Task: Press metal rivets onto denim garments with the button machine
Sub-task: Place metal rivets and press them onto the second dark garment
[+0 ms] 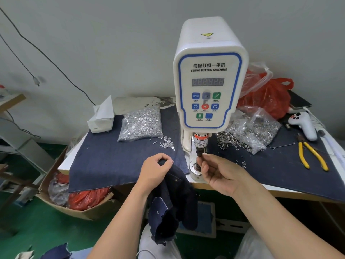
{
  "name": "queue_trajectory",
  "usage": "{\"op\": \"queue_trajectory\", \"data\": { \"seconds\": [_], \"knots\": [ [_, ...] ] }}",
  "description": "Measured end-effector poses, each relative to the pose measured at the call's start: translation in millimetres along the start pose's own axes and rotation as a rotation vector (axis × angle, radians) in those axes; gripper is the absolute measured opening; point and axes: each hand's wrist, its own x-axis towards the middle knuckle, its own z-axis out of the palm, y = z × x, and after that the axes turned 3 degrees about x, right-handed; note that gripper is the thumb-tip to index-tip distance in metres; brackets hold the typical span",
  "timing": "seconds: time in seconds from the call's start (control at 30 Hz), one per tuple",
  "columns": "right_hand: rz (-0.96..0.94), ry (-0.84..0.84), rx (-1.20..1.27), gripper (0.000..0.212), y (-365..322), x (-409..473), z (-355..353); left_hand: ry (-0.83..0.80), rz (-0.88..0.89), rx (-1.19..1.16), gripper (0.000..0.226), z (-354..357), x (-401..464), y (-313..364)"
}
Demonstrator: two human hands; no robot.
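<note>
**Head view: hands at the punch of the button machine**

The white button machine (210, 75) stands toward the back of the bench (280, 191), its panel facing the camera; the display digits are too dim to read.

Right hand (217, 174): fingers curled, thumb and forefinger tips pinched right at the dark lower punch tip (199, 153) above the round metal die base (195, 168). Whether a rivet sits between the fingertips cannot be made out — the spot is too small and partly covered by the fingers.

Left hand (155, 171): grips a bunched edge of the dark denim garment (171, 202) at the bench's front edge, just left of the die base. The garment hangs down off the front edge; its lower end is ragged and partly lost against the dark under the bench.

On the blue cloth (112, 156) covering the bench:
- back left, clear bag of silver rivets (141, 123), a few loose ones (167, 143) spilled beside it
- right of the machine, bag of ring-shaped metal parts (250, 129), contents hard to tell apart
- right edge, yellow-handled pliers (311, 155) — tips partly obscured.
</note>
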Motion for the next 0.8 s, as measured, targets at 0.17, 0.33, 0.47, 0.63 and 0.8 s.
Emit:
{"op": "queue_trajectory", "data": {
  "seconds": [0.17, 0.33, 0.47, 0.63, 0.8],
  "knots": [
    [0.001, -0.002, 0.022, 0.008, 0.2, 1.4, 0.1, -0.007, -0.008, -0.007, 0.016, -0.9, -0.5, 0.1],
    [-0.014, -0.042, 0.032, 0.007, 1.6, 5.6, -5.1, -0.010, -0.016, -0.015, 0.018, -0.6, -0.4, 1.4],
    [-0.031, -0.123, -0.002, 0.015, 2.8, 3.7, -18.3, -0.010, -0.013, -0.022, 0.019, -0.4, -1.4, 3.8],
    [-0.184, -0.068, -0.255, 0.022, 6.0, -4.5, -36.5, -0.056, -0.009, -0.118, 0.016, -7.1, -8.9, 10.1],
    [-0.784, -0.062, -1.316, 0.008, 24.7, -20.1, -47.6, -0.232, 0.003, -0.301, 0.010, -3.7, -33.9, 29.9]
  ]
}}
